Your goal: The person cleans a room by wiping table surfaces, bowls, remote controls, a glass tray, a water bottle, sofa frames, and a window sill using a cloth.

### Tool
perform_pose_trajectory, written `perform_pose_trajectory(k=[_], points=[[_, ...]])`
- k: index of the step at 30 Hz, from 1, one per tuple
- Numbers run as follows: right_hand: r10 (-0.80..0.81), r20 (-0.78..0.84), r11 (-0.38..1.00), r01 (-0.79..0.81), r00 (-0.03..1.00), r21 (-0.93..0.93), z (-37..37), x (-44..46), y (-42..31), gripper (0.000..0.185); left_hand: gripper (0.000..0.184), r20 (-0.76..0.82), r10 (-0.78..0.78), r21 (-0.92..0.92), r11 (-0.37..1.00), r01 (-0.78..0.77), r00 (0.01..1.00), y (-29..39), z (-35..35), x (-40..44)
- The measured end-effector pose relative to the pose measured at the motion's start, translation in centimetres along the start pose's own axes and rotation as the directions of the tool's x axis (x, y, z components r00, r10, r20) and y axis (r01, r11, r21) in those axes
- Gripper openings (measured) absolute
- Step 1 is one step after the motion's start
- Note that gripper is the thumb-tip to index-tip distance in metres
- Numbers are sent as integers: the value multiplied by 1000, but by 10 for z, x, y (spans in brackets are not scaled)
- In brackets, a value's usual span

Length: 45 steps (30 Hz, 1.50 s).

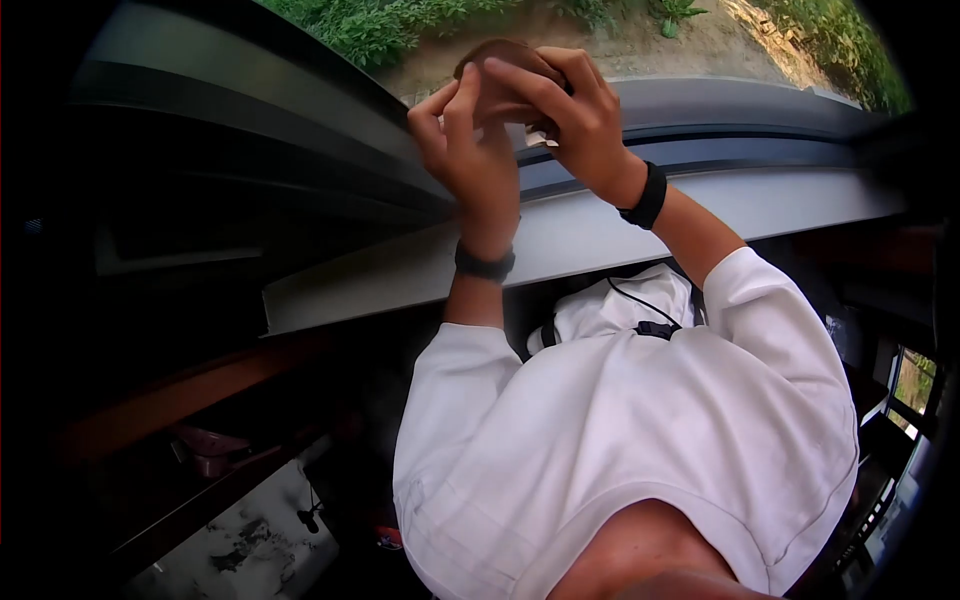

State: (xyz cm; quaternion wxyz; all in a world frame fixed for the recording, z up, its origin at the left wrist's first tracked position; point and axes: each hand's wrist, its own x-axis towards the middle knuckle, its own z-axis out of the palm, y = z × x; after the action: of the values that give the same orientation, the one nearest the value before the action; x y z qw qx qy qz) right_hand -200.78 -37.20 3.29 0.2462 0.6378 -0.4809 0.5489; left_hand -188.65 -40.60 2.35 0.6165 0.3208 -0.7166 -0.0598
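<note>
Both my hands are raised beyond a pale window sill, holding a brown, soft-looking item between them. My left hand grips its left side with bent fingers. On the other side, my right hand has its fingers bent over the item's edge. A small whitish piece shows under my right hand; what it belongs to I cannot make out. Each wrist wears a black band.
The pale sill runs across in front of my body, with a dark window frame on the left. Outside are bare ground and green plants. A reddish object lies in shadow at the lower left.
</note>
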Motion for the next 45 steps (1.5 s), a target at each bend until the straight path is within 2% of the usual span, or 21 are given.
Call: perform_pose_trajectory(k=[2,5,8,10,12,14,15,18,20,22,27,31,34,35,38,41,45], points=[[49,73,998,-51,996,23,7,-34,3,55,45,117,-149,33,989,147,982,-15,-1,-35],[124,223,987,-143,967,71,20,-92,10,67,42,180,-216,141,971,192,960,-43,2,-85],[209,374,962,-259,904,88,29,-134,8,62,39,318,-342,275,926,259,884,-57,-4,-117],[312,533,902,-421,786,93,35,-159,3,56,35,373,-459,351,874,335,807,-65,-8,-140],[325,627,908,-419,708,2,42,-173,-1,57,34,408,-534,412,832,372,741,-67,-12,-150],[348,631,907,-420,694,-38,46,-173,-4,44,35,430,-571,458,806,376,699,-63,-14,-153],[364,635,903,-426,682,-60,46,-169,-7,37,35,436,-545,441,823,358,716,-65,-11,-155],[453,665,871,-454,594,-187,44,-160,-2,39,35,467,-480,403,863,305,742,-82,3,-157],[504,651,848,-466,568,-251,32,-169,13,46,34,507,-448,388,882,269,736,-78,21,-165],[564,612,815,-490,554,-308,8,-175,28,56,32,553,-401,351,907,233,731,-62,46,-172],[673,465,740,-512,575,-437,-43,-183,59,52,30,616,-244,235,964,121,749,-30,101,-180],[667,431,744,-506,608,-436,-45,-188,63,52,30,644,-292,262,953,155,707,-24,105,-179],[640,458,769,-518,617,-376,-31,-184,49,52,30,629,-343,292,936,197,698,-31,83,-173],[616,481,787,-514,624,-341,-21,-183,43,52,30,619,-420,313,907,282,663,-38,71,-170],[571,557,812,-517,603,-272,9,-175,17,43,29,552,-525,415,847,333,648,-52,33,-161],[519,591,834,-517,618,-192,39,-175,-2,44,29,501,-531,469,830,302,683,-70,5,-153],[518,617,828,-530,593,-186,46,-179,-3,46,32,481,-528,458,832,313,700,-72,0,-151]])
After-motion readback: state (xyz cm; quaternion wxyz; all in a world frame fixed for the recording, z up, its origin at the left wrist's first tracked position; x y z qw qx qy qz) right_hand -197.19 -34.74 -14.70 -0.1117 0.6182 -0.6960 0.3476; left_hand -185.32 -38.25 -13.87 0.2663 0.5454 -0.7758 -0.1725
